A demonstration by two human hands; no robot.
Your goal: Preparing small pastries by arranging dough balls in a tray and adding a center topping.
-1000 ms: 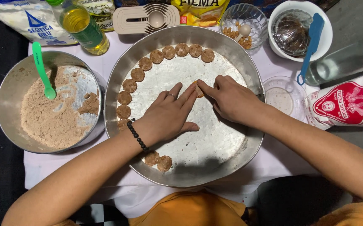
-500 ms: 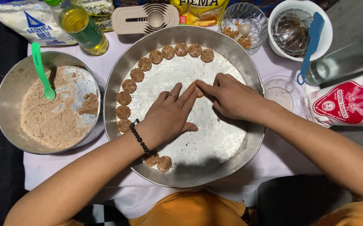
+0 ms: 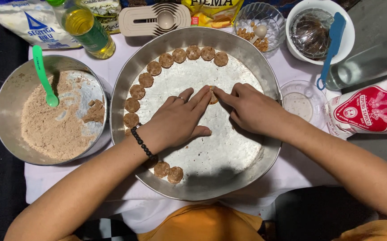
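A small brown dough disc (image 3: 212,94) is pinched at the middle of the large round metal tray (image 3: 265,147) — the fingertips of the left hand (image 3: 178,119) and the right hand (image 3: 251,109) are closed on it from either side, palms low over the floured base. It would best be pressed evenly and gently, so that its edge is not cracked. Finished discs (image 3: 154,68) are ranged along the tray's upper-left rim, two more at the lower edge. To the left, crumbly dough is kept in a metal bowl (image 3: 10,96) with a green spoon (image 3: 44,76) — well apart.
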